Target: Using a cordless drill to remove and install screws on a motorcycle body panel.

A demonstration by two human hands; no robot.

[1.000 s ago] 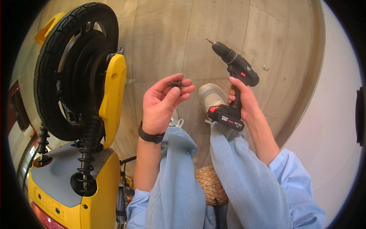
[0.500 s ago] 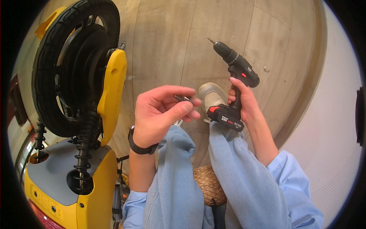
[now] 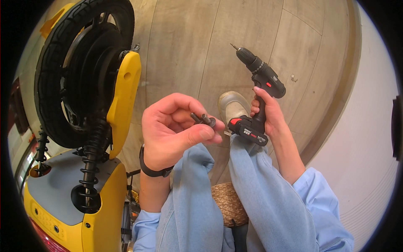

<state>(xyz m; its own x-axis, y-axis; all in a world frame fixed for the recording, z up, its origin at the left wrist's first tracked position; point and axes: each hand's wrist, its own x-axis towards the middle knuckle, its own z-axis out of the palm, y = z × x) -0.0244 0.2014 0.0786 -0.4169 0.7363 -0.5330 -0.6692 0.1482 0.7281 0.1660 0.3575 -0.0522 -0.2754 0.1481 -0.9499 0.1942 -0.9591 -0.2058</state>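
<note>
Bolts (image 3: 204,119), at least two, small and dark, sit between the thumb and fingers of the left hand (image 3: 172,130), which pinches them above the floor; the fingers hide part of them, so an exact count cannot be told. One black drill (image 3: 270,82) is in the right hand (image 3: 268,110), its fingers wrapped around the handle; whether one presses the trigger cannot be told. One battery pack (image 3: 248,132), black and red, forms the drill's foot, and one shoe (image 3: 233,106) shows just beside it. One wheel (image 3: 47,80) and one yellow arm (image 3: 125,84) stand toward the floor's left edge, with two coil springs (image 3: 90,157) below.

The drill's chuck (image 3: 247,56) holds one thin bit (image 3: 233,46). Two round openings (image 3: 78,200) in the yellow-and-grey body (image 3: 63,185) each take a spring's lower end.

Wood-look planks cover the floor (image 3: 176,46); along its right edge a brown skirting (image 3: 341,90) meets a pale wall (image 3: 365,143). A woven seat (image 3: 228,203) shows between the denim legs (image 3: 268,180).
</note>
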